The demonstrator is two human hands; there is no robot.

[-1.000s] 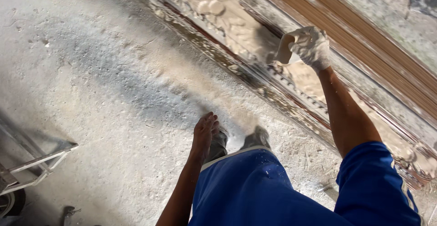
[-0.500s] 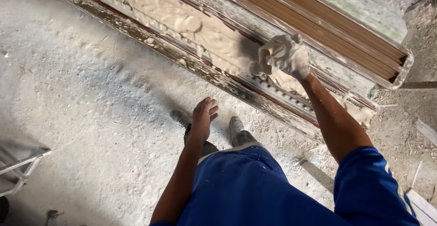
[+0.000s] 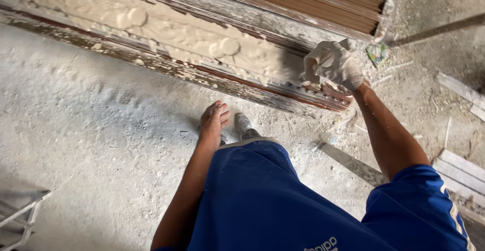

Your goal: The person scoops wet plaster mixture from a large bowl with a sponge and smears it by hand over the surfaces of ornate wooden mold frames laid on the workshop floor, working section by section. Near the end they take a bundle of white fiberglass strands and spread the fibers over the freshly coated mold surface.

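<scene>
My right hand (image 3: 337, 63) wears a dusty white glove and is closed on a small pale sanding pad (image 3: 311, 65), pressed against the right end of a long carved wooden panel (image 3: 202, 39). The panel lies across the floor, its carved relief coated in cream filler, with brown grooved wood along its far side. My left hand (image 3: 213, 122) is bare and holds nothing; its fingers point down just above my blue shorts (image 3: 252, 195), beside my dusty shoe (image 3: 243, 124).
The concrete floor (image 3: 91, 130) is covered in pale dust. Loose wooden strips (image 3: 462, 165) lie at the right. A metal frame (image 3: 22, 215) shows at the bottom left. A small green packet (image 3: 376, 54) lies past the panel's right end.
My gloved right hand has slid along the panel to its right end, and my view has shifted that way. The left hand has stayed by my leg.
</scene>
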